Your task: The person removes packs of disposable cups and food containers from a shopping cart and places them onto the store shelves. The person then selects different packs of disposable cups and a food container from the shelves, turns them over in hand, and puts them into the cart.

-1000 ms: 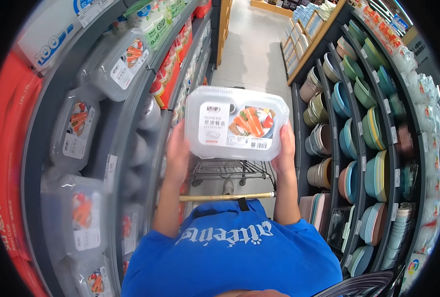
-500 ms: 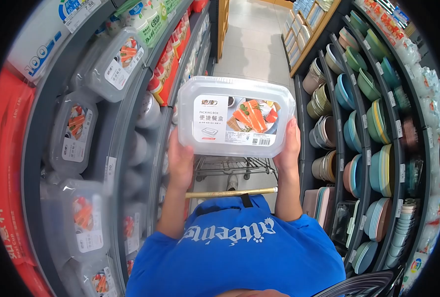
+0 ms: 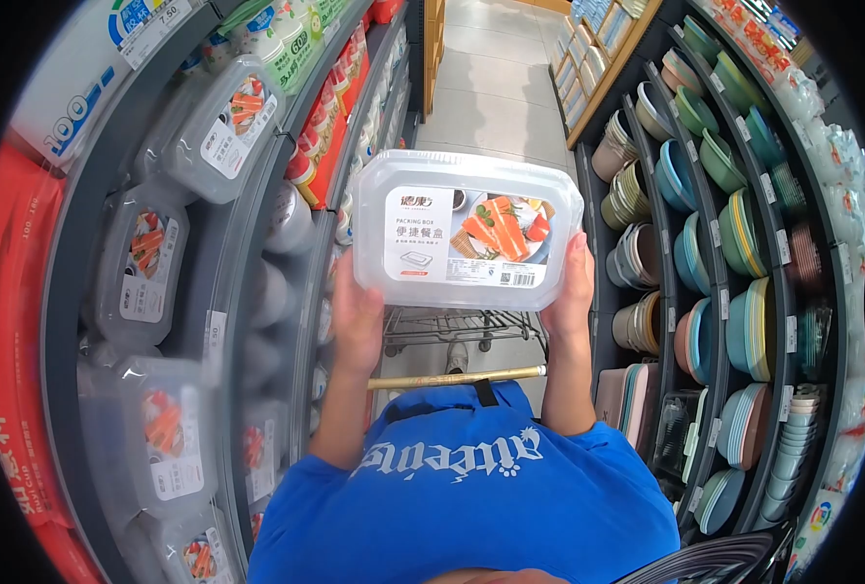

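Between my two hands is a translucent plastic food container pack (image 3: 413, 175), its printed label facing me. The label reads "PACKING BOX" and shows a picture of food. My left hand (image 3: 356, 316) grips the lower left side, fingers partly hidden behind the pack. My right hand (image 3: 573, 290) holds the lower right side, its thumb along the edge. Below the pack, a metal shopping cart (image 3: 432, 329) with a yellowish handle bar (image 3: 457, 378) stands in front of my body.
Similar container packs (image 3: 144, 265) fill the left shelves, with red packages (image 3: 330, 127) beyond. Stacked bowls and basins (image 3: 717, 243) line the right shelves. A tiled aisle floor (image 3: 491, 83) runs ahead between them, beside a wooden rack (image 3: 598, 73).
The pack and both hands have shifted very slightly to the right in view. My grip on it looks the same.
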Tool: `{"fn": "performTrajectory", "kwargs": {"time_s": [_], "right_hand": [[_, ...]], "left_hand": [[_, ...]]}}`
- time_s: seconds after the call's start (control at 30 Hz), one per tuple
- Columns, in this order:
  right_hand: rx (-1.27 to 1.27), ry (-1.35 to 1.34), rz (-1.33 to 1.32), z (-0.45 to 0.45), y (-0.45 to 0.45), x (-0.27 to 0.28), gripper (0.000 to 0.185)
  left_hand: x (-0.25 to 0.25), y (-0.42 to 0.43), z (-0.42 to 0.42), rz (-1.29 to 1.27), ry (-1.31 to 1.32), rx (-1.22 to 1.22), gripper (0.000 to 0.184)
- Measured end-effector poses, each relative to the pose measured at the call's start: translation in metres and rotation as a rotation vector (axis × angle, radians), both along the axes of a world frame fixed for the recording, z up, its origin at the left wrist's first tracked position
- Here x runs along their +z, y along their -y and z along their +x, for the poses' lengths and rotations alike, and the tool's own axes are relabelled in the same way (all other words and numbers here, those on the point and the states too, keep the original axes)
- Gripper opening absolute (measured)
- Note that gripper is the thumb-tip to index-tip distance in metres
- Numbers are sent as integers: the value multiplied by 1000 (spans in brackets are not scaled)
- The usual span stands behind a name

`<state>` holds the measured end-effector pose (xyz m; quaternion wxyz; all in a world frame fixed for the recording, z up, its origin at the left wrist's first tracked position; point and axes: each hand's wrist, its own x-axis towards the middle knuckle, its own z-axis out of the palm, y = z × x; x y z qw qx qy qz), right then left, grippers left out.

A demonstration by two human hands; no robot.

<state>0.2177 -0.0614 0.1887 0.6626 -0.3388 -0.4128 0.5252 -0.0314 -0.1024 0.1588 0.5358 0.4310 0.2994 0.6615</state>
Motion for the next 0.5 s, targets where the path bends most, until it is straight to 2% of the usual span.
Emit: {"fn": "performTrajectory", "kwargs": {"time_s": [0.5], "right_hand": [[-21, 0, -5, -5, -1, 2, 59]], "left_hand": [[-6, 0, 2, -28, 31, 28, 75]]}}
